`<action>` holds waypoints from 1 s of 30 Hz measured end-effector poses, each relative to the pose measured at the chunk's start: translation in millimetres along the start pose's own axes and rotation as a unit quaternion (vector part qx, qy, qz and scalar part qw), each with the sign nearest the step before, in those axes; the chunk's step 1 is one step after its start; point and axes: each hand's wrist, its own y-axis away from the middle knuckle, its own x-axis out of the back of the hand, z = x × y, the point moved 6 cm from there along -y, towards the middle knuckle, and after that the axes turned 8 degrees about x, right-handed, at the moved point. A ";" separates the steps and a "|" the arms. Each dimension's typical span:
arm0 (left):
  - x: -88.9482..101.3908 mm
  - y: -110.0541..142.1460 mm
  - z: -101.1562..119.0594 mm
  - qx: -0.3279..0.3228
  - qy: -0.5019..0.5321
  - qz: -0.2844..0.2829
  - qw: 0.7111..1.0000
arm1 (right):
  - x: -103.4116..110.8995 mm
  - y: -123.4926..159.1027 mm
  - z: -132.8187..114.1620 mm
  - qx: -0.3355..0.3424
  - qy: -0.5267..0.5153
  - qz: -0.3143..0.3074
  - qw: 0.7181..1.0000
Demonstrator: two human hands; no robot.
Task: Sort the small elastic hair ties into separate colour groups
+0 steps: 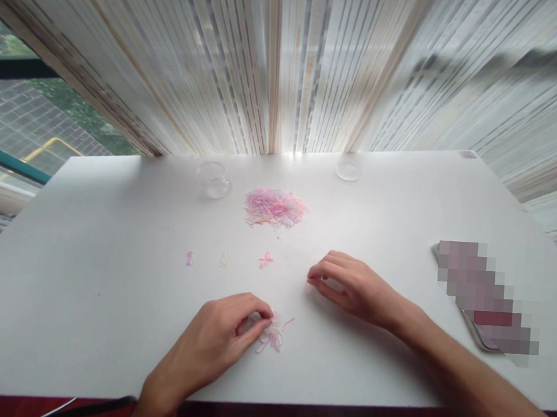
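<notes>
My left hand [218, 334] is at the near edge of the table, its thumb and forefinger pinched on a rubber band at a small loose pile of pale pink and white rubber bands [274, 341]. Over the table to the right, my right hand [349, 285] has its thumb and forefinger closed; whatever is at the tips is too small to name. Between and beyond the hands lie three little groups in a row: purple bands [190, 258], whitish bands [224, 259] and pink bands [266, 260]. Farther back spreads a large heap of mixed pastel bands [275, 208].
A clear round container [214, 180] stands at the back left of the white table [114, 274]. A clear round lid or dish [348, 170] lies at the back right. A phone-like object [485, 296], partly blurred out, rests at the right. Striped curtains [287, 64] hang behind.
</notes>
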 end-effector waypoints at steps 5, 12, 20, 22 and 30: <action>0.1 3.2 -3.7 0.012 0.009 -0.009 1.000 | -8.7 -0.5 -4.3 0.000 -0.029 -0.026 0.999; 2.1 4.1 -9.2 0.026 0.026 -0.007 0.999 | -23.6 -4.2 -19.4 0.019 -0.088 -0.070 0.993; 4.3 8.9 -16.9 0.022 0.033 -0.002 0.999 | 15.4 -2.1 0.0 0.004 0.041 0.055 0.998; 7.8 9.9 -16.8 0.011 0.039 0.020 0.999 | 30.6 2.1 12.2 -0.028 0.077 0.090 0.993; 37.3 14.8 -29.5 0.034 0.047 0.247 0.967 | 48.6 18.1 51.1 -0.159 0.119 0.070 0.978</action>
